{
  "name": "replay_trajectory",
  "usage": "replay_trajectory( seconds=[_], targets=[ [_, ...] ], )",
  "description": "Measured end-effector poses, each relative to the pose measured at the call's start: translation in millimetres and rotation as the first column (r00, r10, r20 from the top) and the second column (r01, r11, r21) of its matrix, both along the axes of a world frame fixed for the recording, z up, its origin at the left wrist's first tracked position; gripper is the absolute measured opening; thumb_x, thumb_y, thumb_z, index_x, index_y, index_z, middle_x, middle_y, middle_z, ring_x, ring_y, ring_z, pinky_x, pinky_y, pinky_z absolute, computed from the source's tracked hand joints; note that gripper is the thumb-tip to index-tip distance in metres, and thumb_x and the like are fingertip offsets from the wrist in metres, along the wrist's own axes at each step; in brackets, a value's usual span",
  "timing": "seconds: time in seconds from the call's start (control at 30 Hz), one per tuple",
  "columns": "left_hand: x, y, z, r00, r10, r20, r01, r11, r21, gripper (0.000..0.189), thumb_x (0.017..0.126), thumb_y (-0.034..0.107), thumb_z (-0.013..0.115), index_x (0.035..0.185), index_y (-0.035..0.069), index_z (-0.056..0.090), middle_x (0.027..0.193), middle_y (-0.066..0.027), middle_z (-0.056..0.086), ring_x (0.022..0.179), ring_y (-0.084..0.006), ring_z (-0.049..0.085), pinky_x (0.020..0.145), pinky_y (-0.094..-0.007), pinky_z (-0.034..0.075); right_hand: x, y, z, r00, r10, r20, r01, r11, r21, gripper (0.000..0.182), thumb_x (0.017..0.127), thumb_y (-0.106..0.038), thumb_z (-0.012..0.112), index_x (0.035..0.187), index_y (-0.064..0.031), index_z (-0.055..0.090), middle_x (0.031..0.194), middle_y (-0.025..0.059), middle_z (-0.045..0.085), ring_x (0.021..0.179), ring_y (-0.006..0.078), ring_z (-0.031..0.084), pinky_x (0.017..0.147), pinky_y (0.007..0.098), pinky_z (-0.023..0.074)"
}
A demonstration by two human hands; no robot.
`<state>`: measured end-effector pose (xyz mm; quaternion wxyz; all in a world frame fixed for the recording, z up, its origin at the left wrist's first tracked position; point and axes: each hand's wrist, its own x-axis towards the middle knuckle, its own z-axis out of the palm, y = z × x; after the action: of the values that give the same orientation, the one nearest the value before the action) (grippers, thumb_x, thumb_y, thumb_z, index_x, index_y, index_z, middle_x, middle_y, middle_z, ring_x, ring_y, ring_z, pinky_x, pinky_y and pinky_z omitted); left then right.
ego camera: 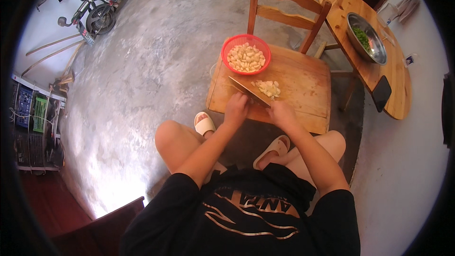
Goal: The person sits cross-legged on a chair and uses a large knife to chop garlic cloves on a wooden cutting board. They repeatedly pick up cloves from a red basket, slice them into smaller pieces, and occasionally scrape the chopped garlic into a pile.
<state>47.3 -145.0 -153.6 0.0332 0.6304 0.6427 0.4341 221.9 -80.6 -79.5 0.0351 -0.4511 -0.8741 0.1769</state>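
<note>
In my right hand [282, 113] is the handle end of a kitchen knife [245, 88], its blade seen almost edge-on and slanting to the upper left. My left hand [237, 108] is close beside the blade with its fingers curled; whether they pinch a small piece is hidden. Sliced pale pieces, apparently garlic [268, 89], lie in a small heap just beyond the blade. Underneath is a wooden board or seat [302, 78]. At its far left corner a red plastic basket [224, 57] holds many whole peeled cloves [247, 58].
A wooden chair back [286, 7] rises behind the work surface. To the right, a wooden table [394, 103] carries a steel bowl [380, 51] with chopped greens [361, 38] and a dark phone [381, 93]. A scooter [101, 14] and plastic crates [39, 113] stand along the left.
</note>
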Motion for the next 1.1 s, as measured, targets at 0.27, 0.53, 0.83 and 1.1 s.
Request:
replay_trajectory(
  seconds=[0.27, 0.53, 0.83, 1.1],
  targets=[
    [2, -1, -6, 1.0, 0.018, 0.018, -0.019, 0.998, 0.064, 0.012, 0.075, 0.004, 0.064, 0.084, 0.006, 0.056, 0.082, -0.0117, 0.054, 0.078, -0.032, 0.055, 0.067, -0.0413, 0.046, -7, 0, 15, 0.993, 0.046, 0.107, -0.041, 0.998, -0.054, 0.024, 0.082, -0.024, 0.064, 0.078, -0.0011, 0.067, 0.074, 0.0228, 0.063, 0.074, 0.0401, 0.063, 0.067, 0.0476, 0.0492],
    [0, 0, -8, 1.0, 0.004, 0.03, -0.008, 0.992, 0.127, 0.014, 0.074, 0.003, 0.064, 0.085, 0.006, 0.056, 0.082, -0.0118, 0.055, 0.078, -0.0321, 0.055, 0.068, -0.0411, 0.047, -10, 1, 26, 0.999, -0.006, 0.04, 0.01, 0.994, -0.105, 0.022, 0.083, -0.023, 0.063, 0.082, -0.0013, 0.067, 0.077, 0.0231, 0.063, 0.076, 0.04, 0.063, 0.069, 0.0471, 0.0493],
    [-1, 0, -9, 1.0, 0.001, 0.023, -0.003, 0.995, 0.099, 0.014, 0.074, 0.003, 0.064, 0.086, 0.005, 0.056, 0.083, -0.0117, 0.055, 0.079, -0.0322, 0.055, 0.068, -0.0415, 0.047, -17, 1, 27, 0.999, -0.036, 0.014, 0.037, 0.992, -0.122, 0.023, 0.084, -0.024, 0.063, 0.083, -0.0014, 0.067, 0.079, 0.0237, 0.063, 0.076, 0.0402, 0.063, 0.067, 0.0469, 0.0492],
    [-3, 0, -8, 1.0, -0.009, 0.01, 0.008, 0.998, 0.07, 0.014, 0.075, 0.003, 0.063, 0.087, 0.006, 0.057, 0.084, -0.0117, 0.055, 0.079, -0.0314, 0.055, 0.067, -0.0412, 0.046, -23, 6, 6, 1.0, -0.019, -0.002, 0.019, 0.994, -0.104, 0.024, 0.083, -0.025, 0.064, 0.083, -0.0005, 0.066, 0.078, 0.0233, 0.063, 0.075, 0.0405, 0.062, 0.067, 0.0471, 0.0488]
  ],
)
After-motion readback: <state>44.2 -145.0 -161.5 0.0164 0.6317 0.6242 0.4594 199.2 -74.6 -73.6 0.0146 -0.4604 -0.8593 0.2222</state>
